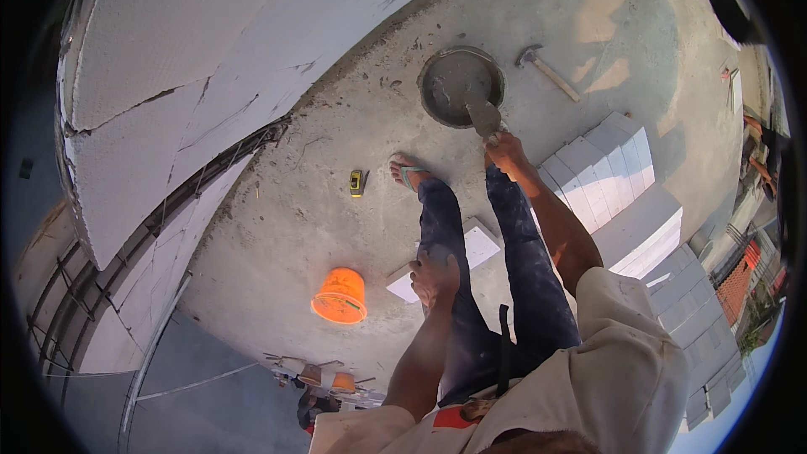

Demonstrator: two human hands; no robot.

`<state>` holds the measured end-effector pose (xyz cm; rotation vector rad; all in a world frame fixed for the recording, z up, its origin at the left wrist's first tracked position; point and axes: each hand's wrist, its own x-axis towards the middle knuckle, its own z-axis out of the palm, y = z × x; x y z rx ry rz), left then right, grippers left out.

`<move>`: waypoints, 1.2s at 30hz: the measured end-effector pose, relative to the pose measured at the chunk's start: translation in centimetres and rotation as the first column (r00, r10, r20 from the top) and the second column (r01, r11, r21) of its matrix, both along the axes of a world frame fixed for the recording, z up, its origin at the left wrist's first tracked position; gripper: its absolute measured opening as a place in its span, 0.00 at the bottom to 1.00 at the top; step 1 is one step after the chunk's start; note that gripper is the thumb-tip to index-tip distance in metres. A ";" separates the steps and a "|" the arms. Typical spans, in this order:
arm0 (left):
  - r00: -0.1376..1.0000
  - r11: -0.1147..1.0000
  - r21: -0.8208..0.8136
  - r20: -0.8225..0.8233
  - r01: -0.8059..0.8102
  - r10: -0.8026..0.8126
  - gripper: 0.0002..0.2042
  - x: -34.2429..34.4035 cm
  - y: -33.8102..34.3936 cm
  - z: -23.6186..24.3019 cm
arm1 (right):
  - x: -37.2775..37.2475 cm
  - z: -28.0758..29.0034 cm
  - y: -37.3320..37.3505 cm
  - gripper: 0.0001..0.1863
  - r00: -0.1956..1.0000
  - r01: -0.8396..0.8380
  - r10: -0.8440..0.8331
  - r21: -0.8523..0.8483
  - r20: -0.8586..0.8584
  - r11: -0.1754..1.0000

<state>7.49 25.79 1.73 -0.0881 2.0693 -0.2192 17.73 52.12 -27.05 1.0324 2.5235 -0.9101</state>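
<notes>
My right hand (506, 153) is closed around the handle of a trowel (483, 115). The trowel's blade, coated in grey mortar, reaches over the near rim of a round black basin (427, 105). Wet grey mortar (458, 76) lies inside the basin. Beside my left knee hangs my left hand (435, 276), its fingers loosely bent and apart, with nothing visible in them. Under and behind that hand, a flat white block (481, 243) lies on the floor, partly hidden by my leg. A hammer (548, 73) with a wooden handle rests right of the basin.
A yellow and black tape measure (356, 183) and an orange bucket (340, 296) stand on the concrete floor (294, 227) to the left. White blocks (598, 170) are stacked at the right. A pale block wall (210, 59) curves along the left. Other people appear at the far edges.
</notes>
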 end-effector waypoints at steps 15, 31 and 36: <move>0.995 0.996 -0.031 -0.048 0.090 -0.091 0.38 1.6 -0.2 -1.6 | -6.9 0.1 -7.0 0.21 0.755 0.621 -0.652 -0.398 0.072 0.675; 0.829 0.839 -0.021 -0.138 0.544 -0.542 0.34 -1.7 6.0 -1.6 | 48.5 22.0 0.3 0.56 -0.002 0.741 -0.985 0.662 0.175 0.116; 0.723 0.733 -0.015 -0.148 0.681 -0.675 0.34 -1.7 9.2 -2.2 | 56.3 16.5 5.7 0.61 -0.236 0.773 -0.968 0.619 0.079 -0.138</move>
